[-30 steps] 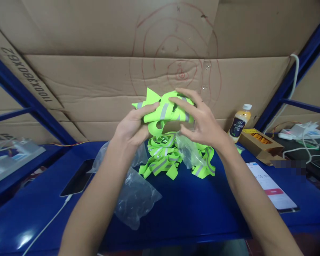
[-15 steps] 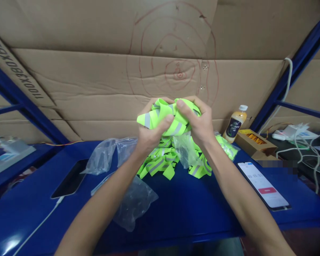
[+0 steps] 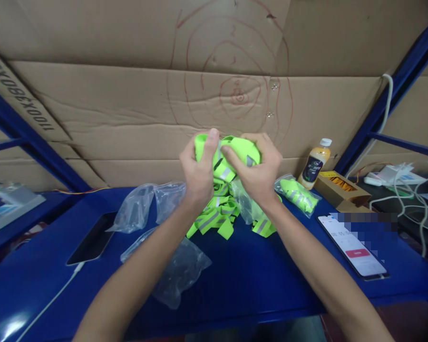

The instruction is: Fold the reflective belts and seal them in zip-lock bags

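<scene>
Between my two hands is a bunched neon-green reflective strap [image 3: 239, 148] with grey bands, held above the blue table. My left hand [image 3: 199, 166] is closed on its left side, thumb pointing up. My right hand [image 3: 260, 166] grips the right side, its thumb pressed across the front. Below them lies a loose heap of similar green straps [image 3: 214, 216]. A clear plastic bag [image 3: 245, 202] rests against the heap, partly behind my right hand. Another bag with a folded green strap inside [image 3: 299, 195] sits to the right.
Clear plastic bags [image 3: 133, 209] lie at left, beside a dark phone [image 3: 92, 240] on a white cable. At right are a phone with a lit screen [image 3: 355, 247], a yellow drink bottle [image 3: 316, 165], an open cardboard box [image 3: 342, 190] and tangled cables. Cardboard [image 3: 128, 104] lines the back.
My hands have shifted their grip on the strap, which is now bunched into a more compact roll. The left thumb has moved upright, and the bagged strap at right shows more fully.
</scene>
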Available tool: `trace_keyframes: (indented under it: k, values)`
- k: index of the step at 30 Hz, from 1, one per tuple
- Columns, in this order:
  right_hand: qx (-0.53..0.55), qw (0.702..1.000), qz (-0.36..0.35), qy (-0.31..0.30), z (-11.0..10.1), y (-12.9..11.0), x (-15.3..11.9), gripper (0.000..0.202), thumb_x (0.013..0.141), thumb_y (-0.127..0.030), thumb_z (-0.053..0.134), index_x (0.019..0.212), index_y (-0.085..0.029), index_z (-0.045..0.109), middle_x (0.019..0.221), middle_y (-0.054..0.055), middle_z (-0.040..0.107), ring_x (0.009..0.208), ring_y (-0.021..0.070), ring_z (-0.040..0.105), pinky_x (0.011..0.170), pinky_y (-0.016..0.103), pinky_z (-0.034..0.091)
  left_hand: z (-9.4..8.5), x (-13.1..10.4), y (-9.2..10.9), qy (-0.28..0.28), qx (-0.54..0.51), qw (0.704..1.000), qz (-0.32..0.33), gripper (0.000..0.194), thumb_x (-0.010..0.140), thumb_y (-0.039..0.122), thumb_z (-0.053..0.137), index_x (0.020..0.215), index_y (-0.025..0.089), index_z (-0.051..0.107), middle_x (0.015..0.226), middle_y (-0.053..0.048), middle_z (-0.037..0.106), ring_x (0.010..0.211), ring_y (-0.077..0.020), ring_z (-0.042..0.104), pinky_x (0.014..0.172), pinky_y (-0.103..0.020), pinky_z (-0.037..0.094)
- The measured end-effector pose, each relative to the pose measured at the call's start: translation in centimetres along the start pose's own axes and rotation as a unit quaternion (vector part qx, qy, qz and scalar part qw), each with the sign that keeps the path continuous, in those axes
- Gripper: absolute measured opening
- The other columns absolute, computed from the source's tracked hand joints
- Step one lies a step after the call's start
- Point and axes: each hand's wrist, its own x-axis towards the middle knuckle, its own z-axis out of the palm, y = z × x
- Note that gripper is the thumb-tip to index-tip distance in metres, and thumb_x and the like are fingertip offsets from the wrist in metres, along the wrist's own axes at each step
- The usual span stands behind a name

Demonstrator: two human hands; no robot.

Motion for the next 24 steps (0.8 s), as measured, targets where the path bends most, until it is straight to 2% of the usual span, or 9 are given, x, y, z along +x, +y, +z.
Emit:
trace_keyframes:
  k: [2,4,7,10,14,17,19,21,24]
  values:
    - [0.021,0.999,-0.005,-0.024,0.2,-0.6,-0.3,0.019,0.092,-0.041,0.082,0.09,-0.024,0.075,0.089,0.002,0.077,0.085,0.0194,0.07,0.084,0.035,0.057,0.3,-0.2,-0.4,0.083,-0.035,0.996,-0.025,0.038,0.093,0.048,0.082,0.079,0.021,0.059,0.073,0.003,0.057,0.066,-0.0122,0.058,0.064,-0.026,0.048]
    - [0.058,0.997,0.044,-0.038,0.5,-0.8,-0.5,0.019,0.096,-0.042,0.077,0.088,-0.024,0.077,0.089,0.001,0.078,0.085,0.0192,0.072,0.086,0.036,0.057,0.4,-0.2,-0.8,0.135,-0.05,0.989,-0.035,0.041,0.091,0.04,0.082,0.075,0.023,0.049,0.069,0.005,0.05,0.062,-0.0114,0.053,0.061,-0.026,0.044]
    - [0.127,0.98,0.147,-0.049,1.0,-0.4,-0.5,0.022,0.093,-0.046,0.08,0.089,-0.025,0.078,0.095,0.001,0.082,0.095,0.0207,0.076,0.094,0.037,0.059,0.3,0.0,-0.9,0.101,-0.043,0.994,0.026,0.027,0.093,0.029,0.07,0.072,0.023,0.054,0.072,0.002,0.053,0.066,-0.0136,0.056,0.065,-0.028,0.046]
    - [0.206,0.95,0.221,-0.08,1.1,0.1,-0.2,0.03,0.086,-0.052,0.086,0.099,-0.026,0.081,0.111,0.002,0.084,0.109,0.0226,0.077,0.101,0.037,0.06,0.0,0.3,-0.8,0.057,-0.004,0.995,0.085,0.02,0.093,0.022,0.06,0.074,0.024,0.065,0.077,-0.001,0.062,0.077,-0.0175,0.063,0.072,-0.032,0.049]
    - [0.27,0.9,0.302,-0.162,0.7,0.4,0.5,0.049,0.069,-0.057,0.097,0.105,-0.027,0.08,0.117,0.002,0.083,0.114,0.0248,0.076,0.101,0.039,0.063,-0.2,0.7,-1.2,0.033,0.0,0.995,0.096,0.022,0.096,0.025,0.059,0.075,0.026,0.067,0.08,-0.001,0.069,0.086,-0.0219,0.07,0.078,-0.036,0.052]
    - [0.311,0.87,0.326,-0.201,0.4,0.8,0.8,0.061,0.056,-0.053,0.105,0.107,-0.029,0.081,0.128,0.001,0.081,0.127,0.0266,0.073,0.111,0.041,0.06,-0.4,0.7,-1.8,0.011,-0.014,0.996,0.093,0.018,0.095,0.025,0.06,0.089,0.024,0.077,0.096,-0.005,0.078,0.098,-0.0234,0.074,0.088,-0.038,0.056]
    - [0.328,0.856,0.344,-0.206,0.2,1.2,0.7,0.066,0.052,-0.049,0.107,0.109,-0.03,0.081,0.133,0.001,0.08,0.132,0.0273,0.07,0.115,0.042,0.058,-0.4,0.6,-2.2,-0.004,-0.009,0.996,0.086,0.024,0.1,0.029,0.059,0.099,0.021,0.082,0.112,-0.009,0.081,0.113,-0.0249,0.074,0.098,-0.039,0.056]
    - [0.331,0.844,0.368,-0.204,0.1,1.6,0.6,0.068,0.049,-0.044,0.108,0.11,-0.029,0.081,0.129,0.001,0.081,0.129,0.0278,0.071,0.113,0.043,0.059,-0.2,0.5,-2.5,0.001,0.002,0.997,0.076,0.035,0.106,0.036,0.055,0.096,0.018,0.083,0.115,-0.012,0.082,0.118,-0.0258,0.074,0.104,-0.04,0.056]
    - [0.324,0.843,0.379,-0.202,-0.2,1.9,0.5,0.066,0.047,-0.039,0.109,0.105,-0.028,0.08,0.117,0.0,0.081,0.117,0.0268,0.074,0.105,0.042,0.064,0.2,0.4,-2.9,0.034,0.025,0.997,0.07,0.051,0.112,0.045,0.048,0.085,0.018,0.081,0.097,-0.01,0.082,0.096,-0.0235,0.076,0.091,-0.037,0.058]
